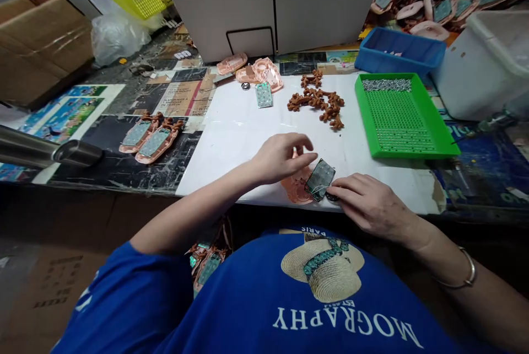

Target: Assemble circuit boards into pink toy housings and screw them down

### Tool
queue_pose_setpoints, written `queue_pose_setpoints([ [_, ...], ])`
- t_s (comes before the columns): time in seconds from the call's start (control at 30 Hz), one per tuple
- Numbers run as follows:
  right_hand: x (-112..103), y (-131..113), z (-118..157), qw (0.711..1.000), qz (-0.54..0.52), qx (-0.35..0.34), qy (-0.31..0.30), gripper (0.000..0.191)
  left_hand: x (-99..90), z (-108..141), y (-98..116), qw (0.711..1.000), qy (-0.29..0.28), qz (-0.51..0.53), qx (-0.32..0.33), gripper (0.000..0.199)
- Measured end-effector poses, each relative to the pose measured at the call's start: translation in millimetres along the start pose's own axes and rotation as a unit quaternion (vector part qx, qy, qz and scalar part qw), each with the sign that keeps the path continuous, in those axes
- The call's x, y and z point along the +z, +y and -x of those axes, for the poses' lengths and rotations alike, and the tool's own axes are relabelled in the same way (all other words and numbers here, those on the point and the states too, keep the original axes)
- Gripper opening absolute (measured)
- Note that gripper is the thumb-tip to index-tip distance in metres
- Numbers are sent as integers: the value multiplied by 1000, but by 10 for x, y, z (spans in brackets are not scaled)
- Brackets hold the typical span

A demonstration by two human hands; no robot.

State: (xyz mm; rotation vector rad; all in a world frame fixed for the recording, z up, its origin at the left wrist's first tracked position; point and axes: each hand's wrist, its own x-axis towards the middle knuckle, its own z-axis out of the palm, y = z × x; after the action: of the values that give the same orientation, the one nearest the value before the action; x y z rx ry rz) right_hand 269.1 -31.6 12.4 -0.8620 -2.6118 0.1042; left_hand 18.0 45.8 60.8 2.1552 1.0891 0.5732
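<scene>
My left hand (283,158) is over a pink plastic shell (294,184), its thumb and fingers apart and nothing visible between them. Beside the shell, a small circuit board (321,177) is tilted up, with thin wires across its lower part. My right hand (372,204) has its fingertips closed at the board's lower right corner, on a small round black speaker (332,197). The fingers partly cover that speaker. Farther back on the white sheet (231,139) lie another circuit board (264,95), another round speaker (245,86) and several pink shells (260,71).
Brown branching plastic parts (320,100) lie mid-sheet. A green tray (407,117) with screws is at right, near a blue bin (399,51) and a white tub (487,67). Two filled shells (151,139) and a metal cup (78,153) are left. A large carton (264,6) stands behind.
</scene>
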Motion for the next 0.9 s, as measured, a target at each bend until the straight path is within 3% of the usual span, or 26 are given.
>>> queue_pose_setpoints([
  [0.13,-37,-69,12,999,-17,29,-10,24,196,-420,-8,985,-132,-113,-9,46],
  [0.23,26,-89,35,998,-4,53,32,17,276,-570,11,978,-177,-110,-16,48],
  [0.37,114,-64,30,993,-16,101,65,16,258,-577,-51,985,-134,81,-67,47],
  [0.53,113,29,-101,991,-26,113,63,13,148,-407,-168,944,-25,297,-138,44],
  [0.67,92,49,-239,995,26,85,34,17,75,-255,-254,927,8,347,-142,39],
  [0.9,110,32,-316,992,97,86,7,18,-5,-176,-412,930,-40,338,-139,40],
])
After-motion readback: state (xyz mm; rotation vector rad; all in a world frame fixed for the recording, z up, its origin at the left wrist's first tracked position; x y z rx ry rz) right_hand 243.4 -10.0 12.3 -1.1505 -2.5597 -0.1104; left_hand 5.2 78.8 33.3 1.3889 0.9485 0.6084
